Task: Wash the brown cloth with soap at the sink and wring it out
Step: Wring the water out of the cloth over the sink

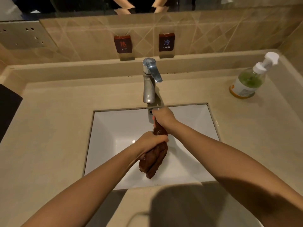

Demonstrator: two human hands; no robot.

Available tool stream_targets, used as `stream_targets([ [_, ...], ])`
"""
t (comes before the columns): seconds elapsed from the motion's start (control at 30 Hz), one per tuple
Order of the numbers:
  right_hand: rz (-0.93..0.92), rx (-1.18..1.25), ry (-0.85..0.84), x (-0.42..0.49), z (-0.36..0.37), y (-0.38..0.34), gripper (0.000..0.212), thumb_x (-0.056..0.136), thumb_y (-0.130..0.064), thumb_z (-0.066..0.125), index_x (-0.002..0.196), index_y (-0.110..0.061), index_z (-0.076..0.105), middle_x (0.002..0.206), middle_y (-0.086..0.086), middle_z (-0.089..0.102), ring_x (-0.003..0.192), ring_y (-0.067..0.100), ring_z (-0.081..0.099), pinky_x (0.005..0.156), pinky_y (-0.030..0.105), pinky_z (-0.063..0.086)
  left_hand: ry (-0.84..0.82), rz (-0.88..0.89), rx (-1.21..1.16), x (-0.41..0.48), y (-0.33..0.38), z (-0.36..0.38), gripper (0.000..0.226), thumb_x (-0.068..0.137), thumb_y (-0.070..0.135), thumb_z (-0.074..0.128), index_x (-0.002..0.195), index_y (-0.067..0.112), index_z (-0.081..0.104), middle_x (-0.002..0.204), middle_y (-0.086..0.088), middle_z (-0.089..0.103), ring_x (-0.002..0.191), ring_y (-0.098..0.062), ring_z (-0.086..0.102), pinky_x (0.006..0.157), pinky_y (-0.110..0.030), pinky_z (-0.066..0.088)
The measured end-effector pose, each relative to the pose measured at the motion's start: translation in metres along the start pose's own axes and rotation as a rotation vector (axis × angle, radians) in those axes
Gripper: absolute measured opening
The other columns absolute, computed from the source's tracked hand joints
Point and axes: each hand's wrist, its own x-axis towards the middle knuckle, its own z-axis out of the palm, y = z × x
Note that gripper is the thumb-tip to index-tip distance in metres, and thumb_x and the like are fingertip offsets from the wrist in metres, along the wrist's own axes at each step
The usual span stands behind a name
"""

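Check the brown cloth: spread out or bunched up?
Bunched up. The cloth is a twisted roll over the sink, gripped by the left hand and right hand.

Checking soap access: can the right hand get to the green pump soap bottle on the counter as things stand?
Probably yes, but not immediately. The right hand is clamped on the twisted brown cloth over the white sink; the green pump soap bottle stands unobstructed on the right-hand counter.

place: I read it as a bathroom, hotel-like
basin: white rectangular sink (114, 128) set under a beige stone counter (49, 128)
tap: chrome faucet (150, 81)
wall: HOT sign (123, 44), COLD sign (166, 42), mirror (82, 4) above
extras: pump soap bottle (249, 79)
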Motion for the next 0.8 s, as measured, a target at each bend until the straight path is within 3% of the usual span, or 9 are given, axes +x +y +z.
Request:
stream_targets([
  [0.07, 0.028, -0.051, 0.018, 0.005, -0.002, -0.002, 0.036, 0.094, -0.021, 0.040, 0.064, -0.006, 0.053, 0.056, 0.008, 0.054, 0.034, 0.010, 0.054, 0.036, 0.012, 0.040, -0.016, 0.087, 0.013, 0.000, 0.000, -0.001, 0.021, 0.075, 0.029, 0.073, 0.086, 0.014, 0.065, 0.078, -0.005, 0.065, 0.075, -0.019, 0.062, 0.075, -0.032, 0.052],
  [0.13, 0.049, -0.063, 0.051, 0.010, -0.004, -0.004, 0.038, 0.094, -0.022, 0.040, 0.062, -0.005, 0.054, 0.059, 0.008, 0.057, 0.059, 0.019, 0.064, 0.062, 0.022, 0.055, -0.121, 0.129, -0.034, -0.005, 0.005, -0.005, 0.031, 0.072, 0.033, 0.076, 0.096, 0.018, 0.065, 0.083, -0.004, 0.067, 0.080, -0.019, 0.063, 0.083, -0.035, 0.053],
  [0.2, 0.060, -0.066, 0.076, 0.014, -0.006, -0.006, 0.037, 0.093, -0.025, 0.042, 0.064, -0.004, 0.055, 0.064, 0.010, 0.060, 0.081, 0.032, 0.065, 0.081, 0.039, 0.055, -0.236, 0.120, -0.056, -0.011, 0.012, -0.013, 0.026, 0.076, 0.026, 0.075, 0.098, 0.019, 0.063, 0.084, -0.005, 0.066, 0.081, -0.020, 0.063, 0.083, -0.035, 0.053],
  [0.3, 0.082, -0.022, 0.102, 0.018, -0.012, -0.014, 0.034, 0.091, -0.024, 0.044, 0.066, -0.004, 0.056, 0.075, 0.015, 0.063, 0.090, 0.038, 0.065, 0.084, 0.047, 0.054, -0.340, 0.075, -0.122, -0.021, 0.017, -0.023, 0.025, 0.080, 0.017, 0.072, 0.101, 0.014, 0.060, 0.089, -0.010, 0.065, 0.081, -0.021, 0.064, 0.080, -0.034, 0.055],
  [0.37, 0.113, 0.019, 0.122, 0.023, -0.017, -0.020, 0.029, 0.090, -0.023, 0.045, 0.078, 0.000, 0.057, 0.082, 0.019, 0.061, 0.095, 0.040, 0.064, 0.085, 0.048, 0.054, -0.331, 0.045, -0.247, -0.027, 0.015, -0.021, 0.030, 0.075, 0.016, 0.073, 0.102, 0.011, 0.060, 0.086, -0.011, 0.065, 0.077, -0.021, 0.064, 0.077, -0.034, 0.055],
  [0.47, 0.116, 0.001, 0.138, 0.022, -0.019, -0.026, 0.030, 0.092, -0.023, 0.045, 0.093, 0.002, 0.059, 0.081, 0.016, 0.060, 0.095, 0.036, 0.062, 0.078, 0.037, 0.052, -0.228, 0.035, -0.321, -0.028, 0.010, -0.014, 0.030, 0.070, 0.014, 0.073, 0.098, 0.011, 0.061, 0.077, -0.008, 0.065, 0.071, -0.020, 0.063, 0.070, -0.032, 0.055],
  [0.63, 0.020, -0.377, 0.127, 0.011, -0.014, -0.026, 0.028, 0.096, -0.018, 0.039, 0.096, 0.002, 0.059, 0.111, 0.020, 0.063, 0.094, 0.032, 0.059, 0.067, 0.028, 0.039, 0.025, 0.202, 0.272, -0.021, 0.009, -0.005, 0.028, 0.062, 0.023, 0.071, 0.085, 0.018, 0.055, 0.077, 0.000, 0.059, 0.070, -0.014, 0.058, 0.068, -0.031, 0.050],
  [0.7, 0.014, -0.447, 0.079, 0.007, -0.014, -0.026, 0.029, 0.097, -0.019, 0.040, 0.102, 0.004, 0.058, 0.113, 0.019, 0.062, 0.100, 0.032, 0.058, 0.069, 0.028, 0.040, 0.058, 0.208, 0.349, -0.023, 0.009, -0.001, 0.024, 0.067, 0.020, 0.072, 0.082, 0.019, 0.054, 0.077, 0.000, 0.059, 0.070, -0.014, 0.057, 0.067, -0.029, 0.049],
  [0.8, 0.080, -0.252, -0.107, 0.002, -0.027, -0.030, 0.043, 0.095, -0.036, 0.045, 0.104, 0.003, 0.058, 0.101, 0.016, 0.064, 0.100, 0.032, 0.059, 0.083, 0.035, 0.049, -0.068, 0.029, 0.003, -0.031, 0.015, -0.009, 0.017, 0.073, 0.019, 0.070, 0.084, 0.012, 0.059, 0.073, -0.005, 0.059, 0.061, -0.015, 0.056, 0.060, -0.028, 0.048],
])
